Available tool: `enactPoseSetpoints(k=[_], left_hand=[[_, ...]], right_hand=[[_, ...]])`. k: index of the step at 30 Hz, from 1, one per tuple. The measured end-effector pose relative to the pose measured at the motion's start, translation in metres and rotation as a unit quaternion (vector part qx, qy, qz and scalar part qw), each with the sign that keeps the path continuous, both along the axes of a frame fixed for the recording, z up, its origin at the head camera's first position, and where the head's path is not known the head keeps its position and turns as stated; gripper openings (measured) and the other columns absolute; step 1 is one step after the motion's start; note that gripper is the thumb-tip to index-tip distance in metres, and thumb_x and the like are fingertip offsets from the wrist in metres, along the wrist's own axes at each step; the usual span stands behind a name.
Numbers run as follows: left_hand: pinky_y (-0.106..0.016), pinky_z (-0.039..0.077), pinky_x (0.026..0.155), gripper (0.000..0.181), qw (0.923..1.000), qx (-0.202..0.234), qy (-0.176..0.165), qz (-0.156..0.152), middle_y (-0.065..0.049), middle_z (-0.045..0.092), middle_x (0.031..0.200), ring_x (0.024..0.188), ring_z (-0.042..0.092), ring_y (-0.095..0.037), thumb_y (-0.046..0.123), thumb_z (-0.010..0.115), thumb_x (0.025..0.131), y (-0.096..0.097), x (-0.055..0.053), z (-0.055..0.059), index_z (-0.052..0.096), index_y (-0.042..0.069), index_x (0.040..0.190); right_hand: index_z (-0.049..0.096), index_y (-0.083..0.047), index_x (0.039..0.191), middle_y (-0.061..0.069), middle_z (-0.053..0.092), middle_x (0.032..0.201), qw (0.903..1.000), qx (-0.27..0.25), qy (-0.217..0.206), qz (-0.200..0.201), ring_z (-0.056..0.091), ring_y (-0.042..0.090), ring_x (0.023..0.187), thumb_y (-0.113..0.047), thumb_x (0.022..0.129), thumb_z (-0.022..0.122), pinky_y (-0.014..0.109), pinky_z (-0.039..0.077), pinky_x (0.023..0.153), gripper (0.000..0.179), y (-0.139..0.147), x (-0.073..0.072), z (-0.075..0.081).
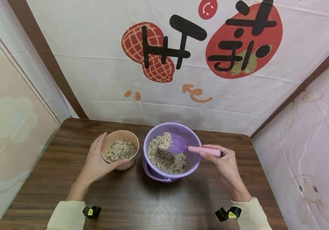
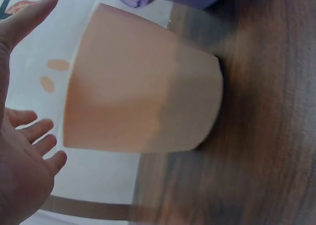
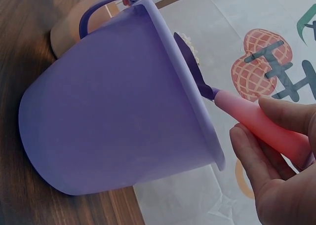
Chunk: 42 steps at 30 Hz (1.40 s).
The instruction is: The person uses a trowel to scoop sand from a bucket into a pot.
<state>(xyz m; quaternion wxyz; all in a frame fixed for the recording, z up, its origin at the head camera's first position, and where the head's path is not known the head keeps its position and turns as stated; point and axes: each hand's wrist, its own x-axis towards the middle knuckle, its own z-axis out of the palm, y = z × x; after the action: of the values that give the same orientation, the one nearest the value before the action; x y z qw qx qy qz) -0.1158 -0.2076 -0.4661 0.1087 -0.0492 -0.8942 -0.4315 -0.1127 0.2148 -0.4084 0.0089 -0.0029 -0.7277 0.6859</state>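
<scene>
Scoop loaded with pale grains is up over the purple bucket at twelve o'clock, so the transfer looks partway through: one helping lifted, not yet tipped out. Nearest you, toward six o'clock, the wooden tabletop spreads wide, giving you room to draw back. Your left hand reaches to eleven, thumb and fingers spread around the pot; whether they touch its wall, you cannot tell. Your right hand, toward one, pinches the scoop's pink handle between thumb and fingers. At eleven, the pot has grains over much of its inside, below the rim, so it probably has space for more. Across a narrow gap, the bucket holds plenty, so much could remain to move. Its swing handle hangs around the bucket's seven o'clock. The blade points to nine and shows above the bucket's rim in the right wrist view; a level sweep that way should pass both rims, spilling being the likely risk. Beyond, the printed wall cloth limits movement toward twelve, while wood extends toward two.
</scene>
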Motion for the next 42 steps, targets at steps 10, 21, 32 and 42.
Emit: enactPoseSetpoints(k=[10,21,32,42], left_hand=[[-0.073,0.03,0.105,0.125,0.9996,-0.012,0.01,0.023,-0.026,0.031,0.156,0.143,0.025,-0.048,0.043,0.097,0.062,-0.007,-0.001,-0.02,0.027,0.003,0.158],[-0.073,0.031,0.106,0.133,0.9996,0.0,-0.023,0.013,-0.028,0.028,0.157,0.141,0.029,-0.05,0.046,0.097,0.062,-0.01,-0.004,-0.031,0.019,0.002,0.16],[-0.071,0.032,0.106,0.136,0.9987,0.007,-0.047,0.017,-0.026,0.026,0.16,0.141,0.033,-0.05,0.047,0.096,0.063,-0.009,-0.005,-0.035,0.014,0.004,0.162],[-0.07,0.032,0.107,0.136,0.9977,0.017,-0.063,0.021,-0.025,0.024,0.162,0.142,0.031,-0.049,0.048,0.095,0.064,-0.009,-0.006,-0.039,0.011,0.008,0.164]], right_hand=[[0.067,0.012,0.121,0.015,0.076,0.104,0.9997,-0.001,0.007,0.023,0.065,0.027,0.115,-0.01,0.084,0.084,0.032,0.052,0.093,0.046,-0.001,0.001,0.002],[0.067,0.012,0.121,0.016,0.075,0.104,0.9992,-0.003,0.016,0.036,0.064,0.029,0.116,-0.011,0.085,0.083,0.034,0.051,0.096,0.045,-0.003,0.001,0.002],[0.071,0.007,0.119,0.012,0.077,0.102,0.9995,0.016,0.01,0.026,0.066,0.024,0.112,-0.011,0.084,0.084,0.031,0.053,0.09,0.042,-0.013,-0.001,0.007],[0.076,0.002,0.112,0.013,0.076,0.1,0.999,0.003,0.016,0.041,0.071,0.024,0.098,-0.011,0.079,0.088,0.031,0.058,0.08,0.037,-0.04,-0.011,0.016]])
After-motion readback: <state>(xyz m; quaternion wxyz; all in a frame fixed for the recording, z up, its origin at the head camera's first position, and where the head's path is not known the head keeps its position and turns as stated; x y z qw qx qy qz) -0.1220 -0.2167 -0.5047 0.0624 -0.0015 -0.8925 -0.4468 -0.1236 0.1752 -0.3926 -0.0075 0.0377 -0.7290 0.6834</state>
